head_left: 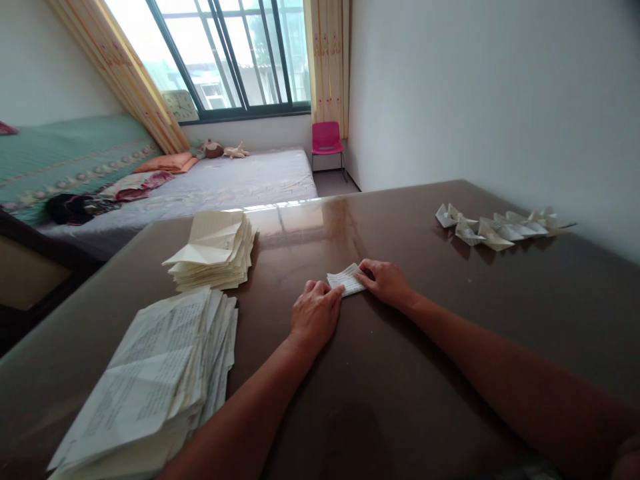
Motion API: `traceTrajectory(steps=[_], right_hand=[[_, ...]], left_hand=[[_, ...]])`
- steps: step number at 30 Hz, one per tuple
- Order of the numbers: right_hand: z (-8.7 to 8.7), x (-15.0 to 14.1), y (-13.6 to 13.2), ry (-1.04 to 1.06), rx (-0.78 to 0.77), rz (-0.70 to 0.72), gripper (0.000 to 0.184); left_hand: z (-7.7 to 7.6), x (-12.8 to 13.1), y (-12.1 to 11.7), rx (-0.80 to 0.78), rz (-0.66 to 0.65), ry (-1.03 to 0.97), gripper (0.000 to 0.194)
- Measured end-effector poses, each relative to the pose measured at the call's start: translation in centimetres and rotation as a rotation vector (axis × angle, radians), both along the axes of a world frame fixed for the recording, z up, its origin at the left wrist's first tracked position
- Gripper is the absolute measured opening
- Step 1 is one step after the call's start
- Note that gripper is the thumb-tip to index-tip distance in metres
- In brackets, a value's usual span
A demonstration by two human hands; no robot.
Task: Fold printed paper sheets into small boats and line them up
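A small folded sheet of printed paper (347,279) lies on the brown table between my two hands. My left hand (316,310) has its fingers curled, with the thumb pressing on the paper's near left edge. At the right end, my right hand (384,280) pinches the same paper between thumb and fingers. The underside of the paper and some of my fingertips are hidden.
Left on the glossy table (400,373) are a stack of cream paper (215,247) and a larger stack of printed sheets (145,367). Several folded paper boats (500,227) stand at the far right. Beyond are a bed (260,173), a pink chair (327,139) and a wall.
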State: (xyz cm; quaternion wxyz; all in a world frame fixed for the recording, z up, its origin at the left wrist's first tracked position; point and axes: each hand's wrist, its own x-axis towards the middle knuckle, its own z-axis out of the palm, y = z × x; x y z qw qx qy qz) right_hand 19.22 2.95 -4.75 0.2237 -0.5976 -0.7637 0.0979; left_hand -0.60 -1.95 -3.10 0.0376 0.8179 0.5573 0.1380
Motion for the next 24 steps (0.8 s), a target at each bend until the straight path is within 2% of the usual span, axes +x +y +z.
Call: traceTrajectory(steps=[7,13,24], right_hand=[[-0.11,0.2,0.16,0.052,-0.036,-0.006,0.021],[-0.58,0.31,0.47,0.078,-0.053,-0.017,0.025],[-0.27,0.25,0.4,0.074,-0.076,-0.01,0.029]], left_hand=[[-0.17,0.07,-0.09,-0.003,-0.022,0.043,0.034],[-0.1,0.09,-0.22,0.018,-0.027,0.053,0.034],[-0.7,-0.17,-0.07,0.093,-0.048,0.03,0.03]])
